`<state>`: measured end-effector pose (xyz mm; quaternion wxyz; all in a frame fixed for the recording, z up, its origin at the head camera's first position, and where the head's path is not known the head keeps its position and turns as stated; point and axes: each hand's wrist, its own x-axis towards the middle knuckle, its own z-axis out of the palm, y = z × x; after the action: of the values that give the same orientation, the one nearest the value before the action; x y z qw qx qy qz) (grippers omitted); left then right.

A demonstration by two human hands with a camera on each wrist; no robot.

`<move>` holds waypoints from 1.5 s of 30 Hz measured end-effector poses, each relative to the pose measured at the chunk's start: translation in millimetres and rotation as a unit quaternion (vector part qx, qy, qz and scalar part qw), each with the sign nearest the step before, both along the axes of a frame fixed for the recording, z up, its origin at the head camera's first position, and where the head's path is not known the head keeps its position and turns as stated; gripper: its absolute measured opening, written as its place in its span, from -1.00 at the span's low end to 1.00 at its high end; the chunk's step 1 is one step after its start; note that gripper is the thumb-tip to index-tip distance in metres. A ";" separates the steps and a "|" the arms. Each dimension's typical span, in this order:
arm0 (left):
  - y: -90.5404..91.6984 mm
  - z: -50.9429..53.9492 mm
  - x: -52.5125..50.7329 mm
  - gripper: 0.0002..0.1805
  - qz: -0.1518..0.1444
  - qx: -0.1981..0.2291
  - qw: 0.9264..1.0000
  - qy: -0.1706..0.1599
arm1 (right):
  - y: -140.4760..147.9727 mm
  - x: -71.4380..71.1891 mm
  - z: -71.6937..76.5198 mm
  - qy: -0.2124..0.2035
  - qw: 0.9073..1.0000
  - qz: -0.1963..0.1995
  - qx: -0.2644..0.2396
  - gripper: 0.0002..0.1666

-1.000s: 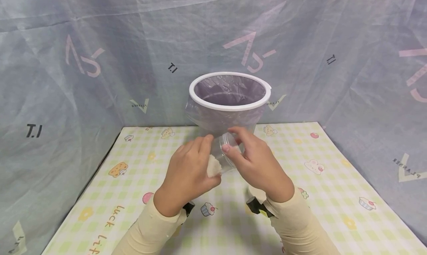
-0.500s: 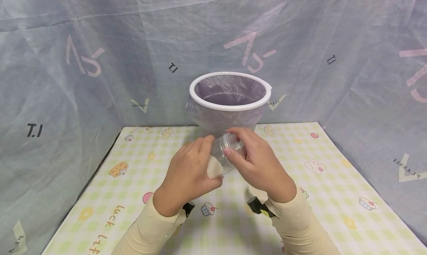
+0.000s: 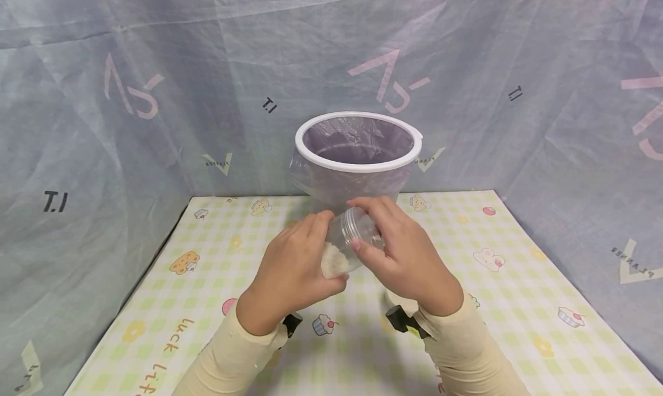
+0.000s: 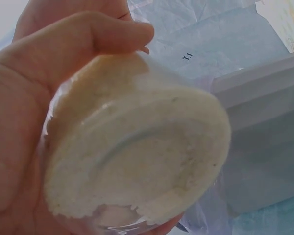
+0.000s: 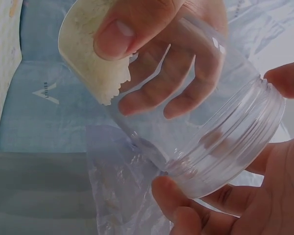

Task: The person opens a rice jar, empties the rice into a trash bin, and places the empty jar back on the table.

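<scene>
A clear plastic jar (image 3: 339,230) lies tilted between both hands, with pale grains that look like rice (image 3: 334,261) gathered at its lower left end. My left hand (image 3: 295,263) grips that end from the side; in the left wrist view the grain-covered jar base (image 4: 152,161) faces the camera. Around the jar's clear ridged end (image 5: 230,137), the right hand (image 3: 404,249) curls its thumb and fingers. Whether that ridged end is a separate lid, I cannot tell. The palms hide parts of the jar in the head view.
Just behind the hands stands a bin with a white rim (image 3: 358,167) and a thin plastic liner (image 3: 336,186). A checked cloth (image 3: 171,304) covers the table, and grey sheeting (image 3: 233,85) encloses its back and sides. A pale rounded shape (image 3: 396,299) shows beside the right wrist.
The right hand has turned slightly about the ridged end, its fingertips shifting a little to the left while the wrist moves slightly right. The left hand stays nearly still around the jar.
</scene>
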<state>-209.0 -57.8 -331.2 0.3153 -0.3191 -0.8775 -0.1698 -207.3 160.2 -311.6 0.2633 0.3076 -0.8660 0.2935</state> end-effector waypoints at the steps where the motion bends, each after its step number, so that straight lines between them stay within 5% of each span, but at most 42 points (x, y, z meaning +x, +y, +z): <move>1: 0.0 -0.1 -0.2 -0.04 0.001 0.000 1.000 -0.001 | 0.0 0.1 0.1 0.001 1.000 0.000 0.002 -0.36; 45: 0.2 -3.5 -1.7 -0.06 0.001 -0.021 1.000 0.004 | 0.0 2.0 2.8 0.000 0.998 0.070 0.007 -0.24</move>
<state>-210.8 -57.6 -334.7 0.3125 -0.3258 -0.8796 -0.1499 -205.3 160.1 -308.8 0.2406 0.3691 -0.8443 0.3050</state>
